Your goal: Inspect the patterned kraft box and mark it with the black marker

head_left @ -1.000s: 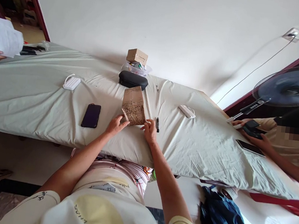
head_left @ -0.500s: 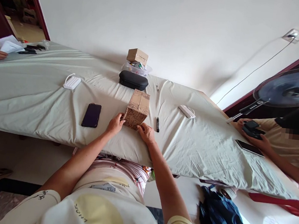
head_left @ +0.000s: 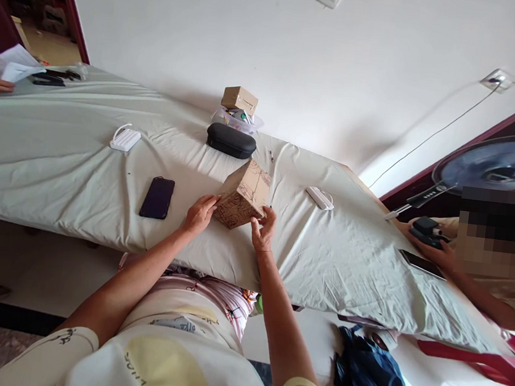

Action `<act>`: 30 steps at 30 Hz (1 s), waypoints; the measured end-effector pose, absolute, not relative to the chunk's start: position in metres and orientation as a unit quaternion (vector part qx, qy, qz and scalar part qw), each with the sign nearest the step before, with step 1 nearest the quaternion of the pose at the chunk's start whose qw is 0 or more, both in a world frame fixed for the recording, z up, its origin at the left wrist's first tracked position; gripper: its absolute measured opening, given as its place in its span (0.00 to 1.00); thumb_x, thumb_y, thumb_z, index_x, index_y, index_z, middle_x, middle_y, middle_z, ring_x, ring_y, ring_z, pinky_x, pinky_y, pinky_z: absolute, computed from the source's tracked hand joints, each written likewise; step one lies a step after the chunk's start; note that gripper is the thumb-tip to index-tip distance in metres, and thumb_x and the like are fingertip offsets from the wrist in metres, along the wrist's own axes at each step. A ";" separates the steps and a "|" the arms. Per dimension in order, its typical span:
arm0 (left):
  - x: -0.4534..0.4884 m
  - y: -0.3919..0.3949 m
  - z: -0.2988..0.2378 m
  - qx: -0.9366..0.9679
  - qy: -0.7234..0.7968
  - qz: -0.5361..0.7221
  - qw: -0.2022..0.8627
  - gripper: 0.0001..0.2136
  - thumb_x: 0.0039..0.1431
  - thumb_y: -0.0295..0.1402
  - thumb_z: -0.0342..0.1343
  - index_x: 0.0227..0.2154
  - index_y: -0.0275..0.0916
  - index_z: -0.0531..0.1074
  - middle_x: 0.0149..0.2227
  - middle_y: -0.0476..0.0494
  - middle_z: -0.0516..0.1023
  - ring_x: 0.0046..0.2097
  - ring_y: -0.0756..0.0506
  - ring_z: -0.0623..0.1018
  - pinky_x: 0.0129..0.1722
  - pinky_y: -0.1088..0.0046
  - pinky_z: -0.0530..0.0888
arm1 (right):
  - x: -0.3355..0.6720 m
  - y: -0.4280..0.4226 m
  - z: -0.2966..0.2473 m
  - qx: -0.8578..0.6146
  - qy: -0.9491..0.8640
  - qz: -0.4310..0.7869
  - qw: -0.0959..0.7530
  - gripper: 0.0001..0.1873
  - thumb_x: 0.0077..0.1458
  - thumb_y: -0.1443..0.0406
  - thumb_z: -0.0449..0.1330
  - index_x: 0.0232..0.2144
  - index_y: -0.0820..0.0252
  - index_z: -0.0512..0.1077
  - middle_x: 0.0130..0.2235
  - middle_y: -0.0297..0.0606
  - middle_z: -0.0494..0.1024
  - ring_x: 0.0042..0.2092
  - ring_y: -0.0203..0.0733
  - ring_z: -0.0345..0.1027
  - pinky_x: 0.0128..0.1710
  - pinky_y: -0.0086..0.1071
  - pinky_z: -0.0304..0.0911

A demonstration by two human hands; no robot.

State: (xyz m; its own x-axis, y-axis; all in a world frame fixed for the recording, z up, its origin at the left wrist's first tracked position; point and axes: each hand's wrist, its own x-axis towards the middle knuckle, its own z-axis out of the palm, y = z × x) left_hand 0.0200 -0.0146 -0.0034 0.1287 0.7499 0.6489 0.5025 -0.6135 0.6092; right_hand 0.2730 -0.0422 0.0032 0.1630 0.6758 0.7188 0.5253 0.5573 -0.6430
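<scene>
A small box wrapped in patterned brown paper (head_left: 244,194) is tilted on one edge on the pale green cloth of the table (head_left: 57,158). My left hand (head_left: 199,213) grips its lower left side. At the box's lower right corner my right hand (head_left: 263,231) presses with fingers spread upward. Most of a black pen is hidden behind the box and my right hand.
A black phone (head_left: 157,197) lies left of the box. Behind it are a black case (head_left: 230,141), a plastic tub with a small cardboard box (head_left: 239,99) on top, and two white gadgets (head_left: 125,139) (head_left: 320,198). A person at right holds a dark device (head_left: 426,231); another person's hands hold paper (head_left: 14,63) far left. A fan (head_left: 497,164) stands right.
The wrapped box went from lying flat, to standing upright, to tipped rightward on an edge. Both my hands stayed on it and shifted with it.
</scene>
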 end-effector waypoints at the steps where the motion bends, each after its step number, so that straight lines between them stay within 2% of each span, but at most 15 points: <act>1: 0.020 -0.015 -0.003 0.744 0.417 0.509 0.120 0.17 0.72 0.31 0.49 0.60 0.42 0.73 0.59 0.38 0.79 0.60 0.41 0.79 0.64 0.61 0.75 | 0.274 -0.042 0.003 -0.467 -0.625 0.074 0.621 0.27 0.61 0.46 0.62 0.55 0.53 0.64 0.50 0.44 0.77 0.36 0.40 0.75 0.35 0.35 0.75; 4: 0.022 -0.017 -0.003 0.738 0.423 0.508 0.139 0.22 0.71 0.37 0.54 0.64 0.40 0.68 0.62 0.34 0.76 0.60 0.40 0.79 0.61 0.62 0.76 | 0.276 -0.040 0.004 -0.469 -0.578 0.129 0.655 0.22 0.63 0.47 0.58 0.51 0.51 0.62 0.41 0.37 0.77 0.33 0.38 0.72 0.30 0.32 0.72; 7: 0.023 -0.018 -0.003 0.718 0.465 0.487 0.174 0.29 0.67 0.41 0.60 0.66 0.36 0.63 0.59 0.30 0.78 0.58 0.38 0.81 0.58 0.60 0.77 | 0.274 -0.040 0.007 -0.501 -0.550 0.176 0.645 0.21 0.64 0.44 0.54 0.48 0.52 0.61 0.38 0.36 0.79 0.33 0.40 0.75 0.26 0.30 0.70; 11: 0.022 -0.017 -0.003 0.725 0.514 0.423 0.175 0.19 0.67 0.44 0.60 0.54 0.37 0.73 0.49 0.33 0.83 0.53 0.35 0.83 0.56 0.60 0.77 | 0.269 -0.044 0.011 -0.554 -0.580 0.202 0.562 0.22 0.62 0.42 0.56 0.39 0.53 0.63 0.28 0.33 0.79 0.26 0.40 0.74 0.29 0.33 0.71; 14: 0.021 -0.016 -0.003 0.721 0.542 0.400 0.166 0.17 0.66 0.43 0.61 0.50 0.36 0.74 0.47 0.32 0.83 0.51 0.35 0.83 0.52 0.61 0.77 | 0.266 -0.047 0.014 -0.574 -0.629 0.177 0.494 0.22 0.60 0.42 0.57 0.35 0.53 0.66 0.25 0.33 0.78 0.25 0.41 0.73 0.29 0.34 0.70; 19: 0.020 -0.016 -0.001 0.698 0.566 0.403 0.172 0.12 0.65 0.37 0.62 0.47 0.37 0.73 0.47 0.33 0.83 0.51 0.34 0.83 0.50 0.61 0.77 | 0.265 -0.050 0.019 -0.586 -0.685 0.109 0.419 0.24 0.62 0.41 0.55 0.29 0.53 0.67 0.23 0.32 0.76 0.26 0.39 0.68 0.29 0.31 0.64; 24: 0.018 -0.016 0.002 0.673 0.561 0.441 0.196 0.15 0.66 0.31 0.58 0.55 0.39 0.71 0.48 0.37 0.84 0.51 0.37 0.83 0.52 0.62 0.77 | 0.268 -0.051 0.017 -0.583 -0.714 0.081 0.378 0.30 0.64 0.39 0.53 0.22 0.54 0.65 0.22 0.36 0.72 0.26 0.41 0.66 0.28 0.32 0.60; 26: 0.017 -0.016 0.003 0.670 0.556 0.444 0.213 0.16 0.67 0.30 0.56 0.56 0.39 0.70 0.48 0.38 0.84 0.50 0.38 0.84 0.51 0.62 0.77 | 0.270 -0.050 0.014 -0.590 -0.694 0.072 0.408 0.28 0.62 0.40 0.55 0.26 0.55 0.69 0.24 0.36 0.73 0.27 0.41 0.68 0.30 0.32 0.63; 27: 0.018 -0.016 0.003 0.669 0.555 0.443 0.218 0.16 0.67 0.30 0.55 0.56 0.39 0.70 0.48 0.38 0.85 0.50 0.38 0.84 0.51 0.62 0.77 | 0.271 -0.049 0.013 -0.589 -0.677 0.068 0.436 0.26 0.62 0.40 0.57 0.32 0.56 0.72 0.27 0.36 0.75 0.28 0.41 0.69 0.31 0.33 0.65; 29: 0.018 -0.017 0.005 0.669 0.559 0.435 0.222 0.15 0.67 0.30 0.55 0.56 0.40 0.71 0.47 0.38 0.85 0.50 0.38 0.84 0.51 0.62 0.77 | 0.273 -0.047 0.011 -0.573 -0.646 0.061 0.501 0.28 0.61 0.42 0.60 0.49 0.57 0.72 0.39 0.41 0.80 0.34 0.42 0.74 0.33 0.33 0.69; 30: 0.018 -0.017 0.005 0.671 0.561 0.430 0.222 0.16 0.67 0.30 0.55 0.56 0.40 0.71 0.47 0.38 0.85 0.49 0.38 0.84 0.51 0.62 0.77 | 0.274 -0.045 0.011 -0.561 -0.636 0.058 0.526 0.33 0.60 0.43 0.61 0.58 0.56 0.68 0.47 0.45 0.80 0.38 0.43 0.76 0.33 0.33 0.71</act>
